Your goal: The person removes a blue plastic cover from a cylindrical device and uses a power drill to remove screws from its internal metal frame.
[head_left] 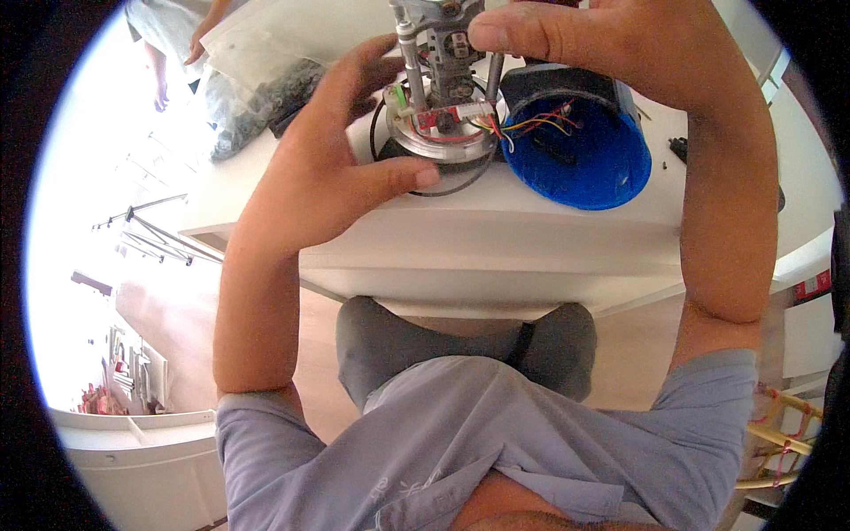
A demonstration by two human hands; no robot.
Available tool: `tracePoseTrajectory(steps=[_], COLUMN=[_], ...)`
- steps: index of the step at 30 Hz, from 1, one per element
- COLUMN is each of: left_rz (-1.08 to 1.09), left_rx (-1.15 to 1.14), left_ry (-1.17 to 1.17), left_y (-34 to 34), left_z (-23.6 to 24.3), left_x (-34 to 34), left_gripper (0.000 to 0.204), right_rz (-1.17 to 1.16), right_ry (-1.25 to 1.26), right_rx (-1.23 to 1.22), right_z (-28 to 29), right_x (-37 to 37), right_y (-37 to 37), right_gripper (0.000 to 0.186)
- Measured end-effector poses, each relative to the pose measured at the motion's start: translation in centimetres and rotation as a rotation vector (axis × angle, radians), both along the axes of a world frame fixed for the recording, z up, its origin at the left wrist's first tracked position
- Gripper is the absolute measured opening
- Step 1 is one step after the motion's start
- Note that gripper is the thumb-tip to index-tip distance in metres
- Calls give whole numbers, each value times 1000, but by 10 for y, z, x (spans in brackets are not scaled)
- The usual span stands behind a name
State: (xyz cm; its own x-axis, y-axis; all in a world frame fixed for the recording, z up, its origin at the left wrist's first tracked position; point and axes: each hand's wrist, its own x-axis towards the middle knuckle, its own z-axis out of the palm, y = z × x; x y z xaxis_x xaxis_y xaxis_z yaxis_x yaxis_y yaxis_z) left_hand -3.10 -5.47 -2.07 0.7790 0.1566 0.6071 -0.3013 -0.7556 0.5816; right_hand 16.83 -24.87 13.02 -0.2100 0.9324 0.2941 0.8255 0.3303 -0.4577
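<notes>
A grey metal mechanism (447, 57) with two silver posts stands on a round base (438, 142) at the upper middle, with coloured wires and a small board attached. My right hand (567, 40) is closed on the mechanism's upper part, thumb on its front. My left hand (332, 159) curves open around the left of the base, fingers spread and thumb at the near edge; whether it presses there is unclear. Beside the base, a blue cylindrical housing (575, 164) with a dark outside lies on its side, loose wires at its mouth.
The white worktable (496, 239) has a bagged bundle (239, 106) at back left and small dark parts (677, 150) at right. Another person's hand (195, 49) shows at upper left. A folding rack (150, 230) stands left, yellow frames (779, 434) at lower right. My knees are against the table's front.
</notes>
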Motion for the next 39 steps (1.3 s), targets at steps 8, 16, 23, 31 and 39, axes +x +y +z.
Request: tracePoseTrajectory(steps=[8, 16, 23, 31, 39], left_rz=[-12, -24, 50, 172, 238], left_rx=[-123, -102, -15, 136, 95], left_ry=[83, 61, 34, 69, 164], left_y=[-10, -9, -10, -21, -27], left_z=[5, 2, 0, 7, 15], left_x=[11, 12, 9, 9, 0], left_gripper=[100, 96, 92, 89, 95], right_rz=[126, 30, 101, 104, 100], right_ry=[-370, -321, -221, -294, -234], right_rx=[454, 378, 512, 522, 466], right_z=[-26, -22, -34, -28, -30], right_x=[-2, -11, -10, -8, -15], right_y=[17, 13, 22, 16, 22], right_gripper=[56, 33, 18, 18, 19])
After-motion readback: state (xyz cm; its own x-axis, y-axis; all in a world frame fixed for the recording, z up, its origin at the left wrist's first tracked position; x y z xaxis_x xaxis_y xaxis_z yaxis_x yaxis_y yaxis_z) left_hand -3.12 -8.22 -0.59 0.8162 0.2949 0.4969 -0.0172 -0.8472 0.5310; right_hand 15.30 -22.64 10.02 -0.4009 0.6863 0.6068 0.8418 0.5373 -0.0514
